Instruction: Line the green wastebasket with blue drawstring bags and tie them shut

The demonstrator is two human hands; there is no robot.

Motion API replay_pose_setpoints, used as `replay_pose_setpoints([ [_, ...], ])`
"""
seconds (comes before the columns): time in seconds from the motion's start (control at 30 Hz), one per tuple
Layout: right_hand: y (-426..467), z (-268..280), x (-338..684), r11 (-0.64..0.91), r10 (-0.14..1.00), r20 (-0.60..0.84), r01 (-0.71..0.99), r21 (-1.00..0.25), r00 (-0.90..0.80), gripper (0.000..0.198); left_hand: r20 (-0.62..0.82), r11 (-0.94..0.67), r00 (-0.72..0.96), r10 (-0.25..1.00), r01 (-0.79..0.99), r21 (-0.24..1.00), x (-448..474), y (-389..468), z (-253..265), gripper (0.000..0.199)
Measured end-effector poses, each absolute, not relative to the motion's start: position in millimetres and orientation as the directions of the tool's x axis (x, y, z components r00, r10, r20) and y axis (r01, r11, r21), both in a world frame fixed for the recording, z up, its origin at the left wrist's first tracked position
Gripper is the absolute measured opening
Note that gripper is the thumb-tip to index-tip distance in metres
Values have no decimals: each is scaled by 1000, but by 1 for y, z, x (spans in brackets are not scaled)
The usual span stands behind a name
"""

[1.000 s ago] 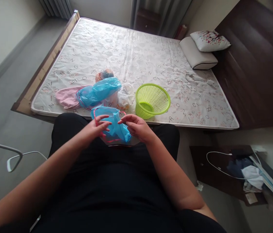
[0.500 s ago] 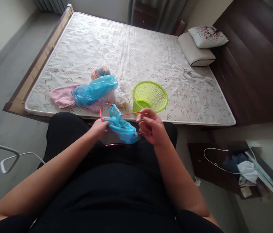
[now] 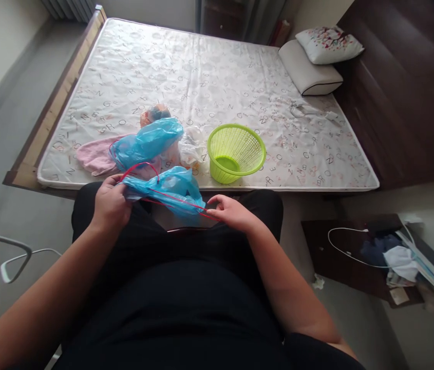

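Note:
A thin blue plastic bag (image 3: 176, 190) with red drawstrings is stretched between my hands above my lap. My left hand (image 3: 112, 201) is closed on its gathered left end, with a loop of red drawstring (image 3: 139, 165) standing up beside the fingers. At the other end, my right hand (image 3: 230, 210) pinches the bag's edge and the red string between thumb and fingers. Just beyond, another crumpled blue plastic bag (image 3: 149, 140) lies over a pink cloth (image 3: 95, 155) on the mattress.
A green plastic basket (image 3: 236, 149) stands near the mattress (image 3: 309, 169) edge, beside a crumpled clear-white bag (image 3: 192, 146). An orange-tinted bag (image 3: 155, 114) lies behind. Pillows (image 3: 313, 69) rest at the far right. A low dark table (image 3: 328, 252) with cloths stands at right.
My left hand has moved left, drawing the blue bag out longer. My right hand has lowered slightly and moved left, its fingers now at the bag's right edge.

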State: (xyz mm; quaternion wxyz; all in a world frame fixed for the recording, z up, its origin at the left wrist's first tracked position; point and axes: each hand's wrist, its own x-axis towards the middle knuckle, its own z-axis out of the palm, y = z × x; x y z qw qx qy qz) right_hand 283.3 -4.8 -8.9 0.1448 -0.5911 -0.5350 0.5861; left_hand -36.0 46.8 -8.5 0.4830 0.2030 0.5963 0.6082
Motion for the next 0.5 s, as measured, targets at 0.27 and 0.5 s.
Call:
replay_pose_setpoints([
  [0.27, 15, -24, 274, -408, 818, -383, 34, -912, -429, 45, -286, 166, -295, 912, -373, 913, -38, 26, 5, 10],
  [0.5, 52, -77, 217, -228, 908, -295, 240, -944, -297, 58, -317, 224, -183, 930, -399, 889, -32, 15, 14, 7],
])
